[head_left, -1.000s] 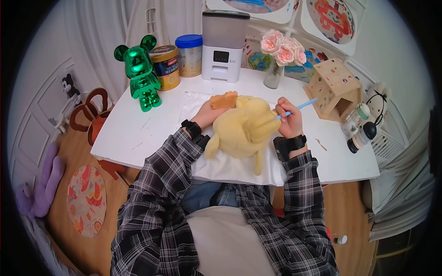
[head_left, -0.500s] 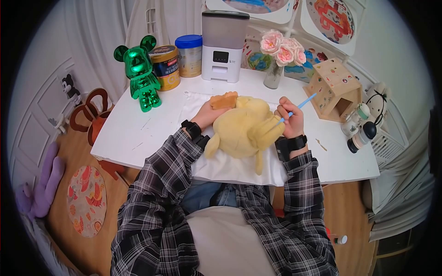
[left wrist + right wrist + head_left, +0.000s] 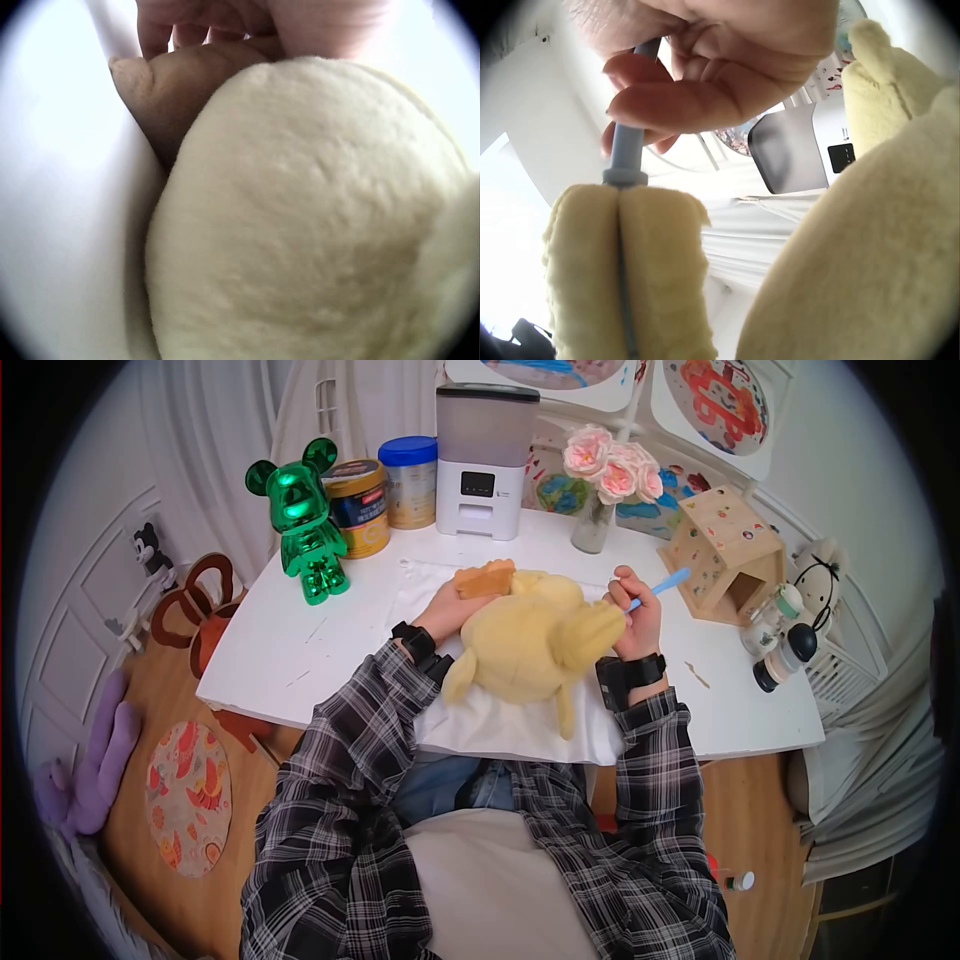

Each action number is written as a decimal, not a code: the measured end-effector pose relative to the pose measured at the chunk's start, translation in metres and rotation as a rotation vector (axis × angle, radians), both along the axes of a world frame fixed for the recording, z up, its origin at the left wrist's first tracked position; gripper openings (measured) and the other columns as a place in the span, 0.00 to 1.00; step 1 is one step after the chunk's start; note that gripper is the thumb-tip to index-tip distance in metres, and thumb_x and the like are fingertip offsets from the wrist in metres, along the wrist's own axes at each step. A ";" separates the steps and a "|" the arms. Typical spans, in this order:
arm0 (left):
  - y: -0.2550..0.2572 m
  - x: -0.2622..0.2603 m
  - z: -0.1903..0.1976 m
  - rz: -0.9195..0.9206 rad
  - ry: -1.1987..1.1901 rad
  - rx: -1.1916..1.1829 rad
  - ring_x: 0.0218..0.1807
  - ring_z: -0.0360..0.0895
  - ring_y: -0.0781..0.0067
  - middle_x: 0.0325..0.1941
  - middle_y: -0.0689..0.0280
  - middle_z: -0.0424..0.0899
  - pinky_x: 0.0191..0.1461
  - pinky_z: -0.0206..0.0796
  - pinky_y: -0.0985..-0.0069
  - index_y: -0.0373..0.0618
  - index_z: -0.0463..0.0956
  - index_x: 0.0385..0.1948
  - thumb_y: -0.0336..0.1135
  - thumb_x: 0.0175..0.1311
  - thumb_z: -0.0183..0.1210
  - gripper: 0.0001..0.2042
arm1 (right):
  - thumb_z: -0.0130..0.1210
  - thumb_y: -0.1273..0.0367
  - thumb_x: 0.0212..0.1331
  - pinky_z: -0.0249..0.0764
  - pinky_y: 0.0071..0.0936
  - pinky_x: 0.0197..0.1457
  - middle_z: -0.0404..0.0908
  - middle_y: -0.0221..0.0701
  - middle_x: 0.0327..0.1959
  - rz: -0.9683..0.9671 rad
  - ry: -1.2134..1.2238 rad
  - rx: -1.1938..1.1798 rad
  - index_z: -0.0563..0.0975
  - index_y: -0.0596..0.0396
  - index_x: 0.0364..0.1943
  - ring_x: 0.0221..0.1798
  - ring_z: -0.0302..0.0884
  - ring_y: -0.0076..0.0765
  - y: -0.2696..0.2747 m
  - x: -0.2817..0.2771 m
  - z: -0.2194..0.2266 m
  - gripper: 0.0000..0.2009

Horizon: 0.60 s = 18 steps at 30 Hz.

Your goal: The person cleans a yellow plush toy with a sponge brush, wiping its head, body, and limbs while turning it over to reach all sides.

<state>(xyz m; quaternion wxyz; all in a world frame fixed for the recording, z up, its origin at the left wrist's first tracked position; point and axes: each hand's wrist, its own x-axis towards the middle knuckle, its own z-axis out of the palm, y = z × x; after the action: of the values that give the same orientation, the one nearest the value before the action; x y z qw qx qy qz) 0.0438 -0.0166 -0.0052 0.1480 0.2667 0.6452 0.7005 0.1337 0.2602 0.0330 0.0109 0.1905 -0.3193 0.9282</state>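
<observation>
A yellow plush toy (image 3: 512,650) with an orange part (image 3: 485,580) lies over a white cloth on the table. My left hand (image 3: 448,610) grips the toy by the orange part; in the left wrist view, fingers (image 3: 156,37) show behind it. My right hand (image 3: 638,615) holds the blue handle of a duster (image 3: 627,154), fingers curled round it. The duster's fluffy yellow head (image 3: 664,262), split along its middle by a thin stem, overlaps the toy's right side in the head view. The round body of the toy fills much of the left wrist view.
Along the back of the table (image 3: 250,660) stand a shiny green bear figure (image 3: 300,510), two cans, a white feeder (image 3: 480,495) and a vase of pink roses (image 3: 592,530). On the right are a wooden house (image 3: 725,550) and two bottles. The cloth (image 3: 470,735) hangs at the front edge.
My right hand has shifted slightly right, and the duster head has swung right and tilted along the toy's side. My left hand and the toy have stayed nearly still.
</observation>
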 end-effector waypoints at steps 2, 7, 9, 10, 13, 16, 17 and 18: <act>0.000 0.000 0.001 -0.010 -0.027 -0.001 0.54 0.74 0.75 0.54 0.64 0.76 0.59 0.66 0.76 0.39 0.66 0.57 0.39 0.56 0.65 0.28 | 0.44 0.73 0.59 0.59 0.19 0.19 0.66 0.27 0.14 -0.098 -0.105 -0.077 0.72 0.58 0.39 0.13 0.58 0.20 -0.001 0.000 0.005 0.07; -0.001 0.001 0.003 -0.011 -0.034 -0.017 0.54 0.73 0.76 0.54 0.63 0.76 0.59 0.65 0.76 0.40 0.66 0.56 0.39 0.55 0.66 0.28 | 0.44 0.73 0.60 0.61 0.19 0.20 0.68 0.27 0.16 0.086 -0.012 0.140 0.72 0.58 0.40 0.14 0.58 0.20 -0.005 0.002 0.004 0.07; -0.001 0.003 0.005 -0.019 -0.033 -0.017 0.54 0.74 0.76 0.53 0.64 0.76 0.59 0.65 0.76 0.40 0.66 0.56 0.39 0.56 0.66 0.27 | 0.44 0.73 0.60 0.62 0.19 0.20 0.69 0.28 0.18 0.163 0.080 0.147 0.72 0.58 0.40 0.14 0.59 0.20 -0.003 -0.001 -0.003 0.07; -0.001 0.003 0.005 -0.025 -0.039 -0.008 0.54 0.74 0.76 0.53 0.64 0.77 0.59 0.65 0.76 0.40 0.67 0.56 0.39 0.56 0.65 0.27 | 0.44 0.73 0.61 0.63 0.19 0.20 0.70 0.28 0.19 0.146 0.093 0.097 0.72 0.58 0.41 0.15 0.60 0.21 -0.003 -0.003 -0.005 0.08; -0.001 0.003 0.004 -0.030 -0.047 0.002 0.54 0.74 0.76 0.53 0.64 0.77 0.59 0.65 0.77 0.40 0.67 0.56 0.39 0.56 0.65 0.27 | 0.45 0.73 0.61 0.65 0.17 0.21 0.71 0.28 0.22 0.050 0.019 -0.090 0.72 0.57 0.41 0.16 0.62 0.21 0.001 -0.005 -0.003 0.07; -0.001 0.003 0.004 -0.019 -0.040 -0.016 0.54 0.74 0.76 0.53 0.64 0.77 0.59 0.66 0.77 0.39 0.67 0.56 0.39 0.57 0.65 0.26 | 0.45 0.73 0.61 0.64 0.16 0.21 0.72 0.28 0.24 -0.027 -0.060 -0.087 0.72 0.57 0.41 0.18 0.64 0.21 0.000 -0.004 0.000 0.07; -0.001 0.003 0.005 -0.022 -0.036 -0.016 0.54 0.74 0.76 0.53 0.64 0.77 0.59 0.66 0.77 0.39 0.67 0.56 0.39 0.57 0.65 0.27 | 0.45 0.74 0.61 0.64 0.16 0.22 0.72 0.28 0.24 -0.007 -0.084 -0.052 0.72 0.57 0.42 0.19 0.64 0.21 -0.002 -0.003 0.001 0.08; -0.001 0.004 0.006 -0.024 -0.032 -0.015 0.54 0.74 0.76 0.53 0.64 0.77 0.59 0.66 0.77 0.39 0.67 0.56 0.39 0.57 0.65 0.27 | 0.45 0.74 0.61 0.65 0.16 0.22 0.72 0.28 0.24 0.013 -0.107 -0.017 0.72 0.57 0.42 0.19 0.64 0.21 -0.003 -0.003 0.001 0.08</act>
<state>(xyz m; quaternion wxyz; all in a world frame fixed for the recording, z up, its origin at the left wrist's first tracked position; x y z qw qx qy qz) 0.0474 -0.0177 0.0008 0.1685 0.2621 0.6448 0.6980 0.1309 0.2567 0.0341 -0.0105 0.1423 -0.3104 0.9398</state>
